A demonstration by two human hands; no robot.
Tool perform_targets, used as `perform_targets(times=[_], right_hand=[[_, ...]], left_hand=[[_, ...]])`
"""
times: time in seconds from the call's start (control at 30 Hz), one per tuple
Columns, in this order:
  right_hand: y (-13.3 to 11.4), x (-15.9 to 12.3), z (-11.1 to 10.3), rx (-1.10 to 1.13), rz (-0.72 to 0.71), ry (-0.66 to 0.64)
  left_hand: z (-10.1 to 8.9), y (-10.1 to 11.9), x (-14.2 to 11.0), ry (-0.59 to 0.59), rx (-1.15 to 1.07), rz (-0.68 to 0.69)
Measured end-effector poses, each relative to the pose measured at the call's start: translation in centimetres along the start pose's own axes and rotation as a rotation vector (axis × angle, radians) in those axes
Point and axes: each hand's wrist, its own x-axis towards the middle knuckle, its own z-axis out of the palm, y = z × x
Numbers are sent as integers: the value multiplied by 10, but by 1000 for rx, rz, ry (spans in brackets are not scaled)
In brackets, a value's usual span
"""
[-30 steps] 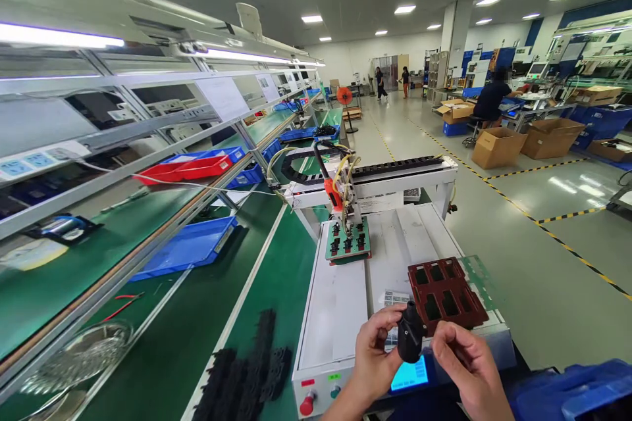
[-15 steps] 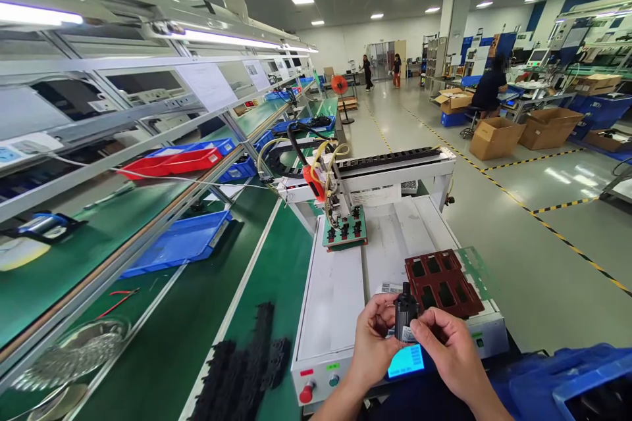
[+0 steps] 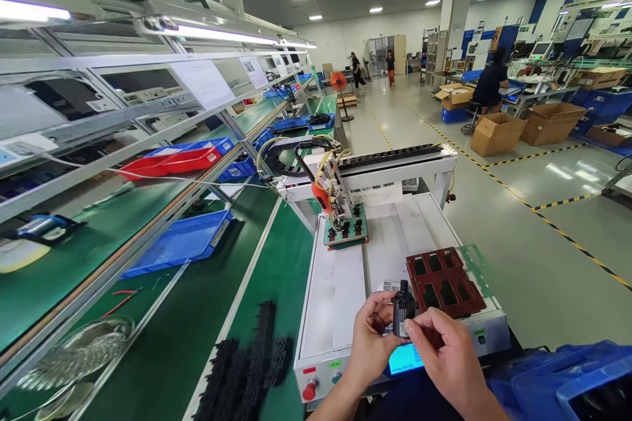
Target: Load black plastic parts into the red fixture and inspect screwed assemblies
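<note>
In front of me, over the front edge of the white machine, I hold a small black pump (image 3: 403,310) upright. It has a ribbed round body and a short spout on top. My left hand (image 3: 374,335) is closed around its left side. The thumb and fingers of my right hand (image 3: 442,342) pinch its lower right side, where a small pale label partly shows by the thumb. Just below the pump a lit blue screen (image 3: 405,359) is partly covered by my hands. A dark red fixture plate (image 3: 428,262) with several cut-outs lies beyond my right hand.
The white gantry machine (image 3: 340,276) carries a green fixture (image 3: 344,229) under its head. Black parts (image 3: 247,362) lie in rows on the green bench at left. A red button (image 3: 309,390) sits on the machine front; blue bins (image 3: 543,375) stand at right.
My right thumb has shifted slightly left and up across the pump's label, covering more of it. The machine's head has moved a little to the right. Distant people have moved.
</note>
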Motion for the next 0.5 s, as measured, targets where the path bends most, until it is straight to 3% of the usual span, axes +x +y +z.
perform_targets(times=[0.1,0.17,0.3,0.37,0.5], right_hand=[[4,-7,7,-150,-178,148],[11,-10,9,-95,-110,186],[27,-12,6,117,173,14],[32,-12,4,135,213,-72],[41,-11,9,218,195,-155]], left_hand=[[1,1,1,-17,-79,-14],[2,0,2,-32,-134,-20],[1,-1,0,-62,-118,9],[0,1,-3,-33,32,84],[-2,9,-12,43,440,403]])
